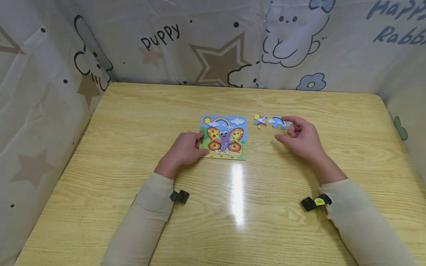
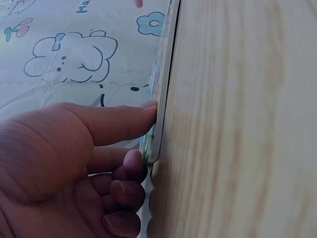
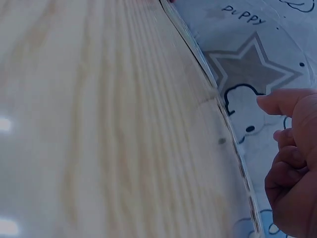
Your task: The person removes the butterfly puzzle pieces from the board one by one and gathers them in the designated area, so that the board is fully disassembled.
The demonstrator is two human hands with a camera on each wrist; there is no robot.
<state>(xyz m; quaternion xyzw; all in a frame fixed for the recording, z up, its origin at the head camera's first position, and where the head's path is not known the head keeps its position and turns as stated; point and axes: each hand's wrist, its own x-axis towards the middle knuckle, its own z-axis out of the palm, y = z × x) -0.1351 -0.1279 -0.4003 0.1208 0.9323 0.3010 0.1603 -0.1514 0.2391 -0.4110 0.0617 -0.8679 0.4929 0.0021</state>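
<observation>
A square jigsaw puzzle board [image 1: 225,138] with a butterfly, a rainbow and a sun lies flat near the middle of the table. My left hand [image 1: 187,148] holds its left edge between thumb and fingers; in the left wrist view the thumb [image 2: 126,121] meets the board's edge. To the board's right lie a puzzle piece with a sun [image 1: 259,119] and a blue puzzle piece with a rainbow arc [image 1: 279,122]. My right hand [image 1: 302,137] hovers by the blue piece, index finger over its right end, thumb spread apart. That finger partly hides the pieces there.
The wooden table [image 1: 133,221] extends around both hands, with a bright light reflection in front of the board. A printed cloth [image 1: 159,55] stands behind and beside it. Each sleeve carries a small black wrist camera [image 1: 308,203] close above the tabletop.
</observation>
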